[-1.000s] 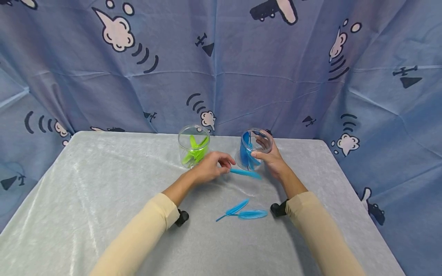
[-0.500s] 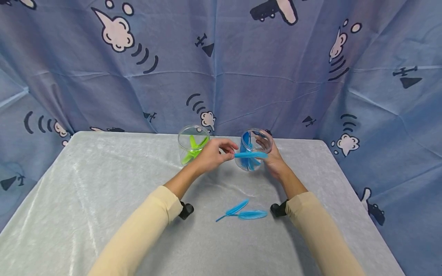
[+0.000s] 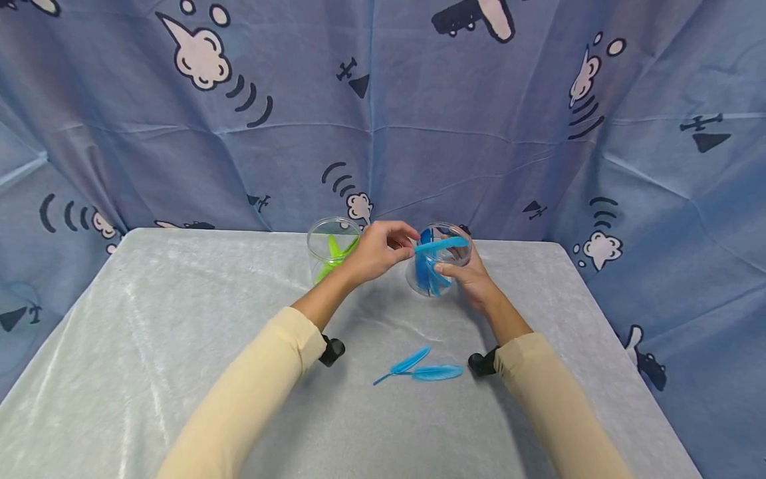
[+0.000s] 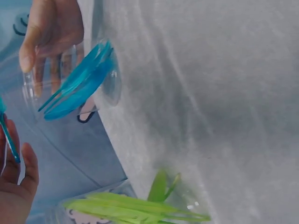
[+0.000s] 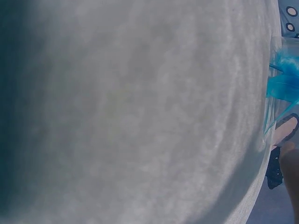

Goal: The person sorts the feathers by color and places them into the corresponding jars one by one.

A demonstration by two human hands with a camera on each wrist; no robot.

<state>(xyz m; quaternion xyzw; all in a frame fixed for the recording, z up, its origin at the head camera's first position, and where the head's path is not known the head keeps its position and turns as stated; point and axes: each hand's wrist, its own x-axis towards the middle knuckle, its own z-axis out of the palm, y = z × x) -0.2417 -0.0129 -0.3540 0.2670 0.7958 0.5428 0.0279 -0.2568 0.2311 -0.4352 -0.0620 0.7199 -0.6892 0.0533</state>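
My left hand [image 3: 378, 254] pinches a light blue feather [image 3: 444, 244] by its quill end, holding it across the mouth of a clear plastic jar [image 3: 411, 278]. Several blue feathers [image 4: 81, 81] stand inside that jar. On the jar's right side, my right hand [image 3: 475, 278] grips the wall, thumb in front and fingers behind. The right wrist view catches only the jar's edge, blue feathers [image 5: 282, 86] and part of the right hand [image 5: 290, 175]. Two more light blue feathers, one pointing up [image 3: 411, 359] and one lying sideways [image 3: 437, 372], cross on the table.
A second clear jar [image 3: 310, 247] with lime green feathers [image 4: 121, 207] stands left of the first, partly behind my left hand. A pale grey cloth covers the table [image 3: 179, 346]. Behind its back edge hangs a blue patterned curtain [image 3: 407, 80].
My left hand has raised the blue feather from in front of the jar up to its rim, tilting its tip slightly upward. The right hand and the jar have stayed in place.
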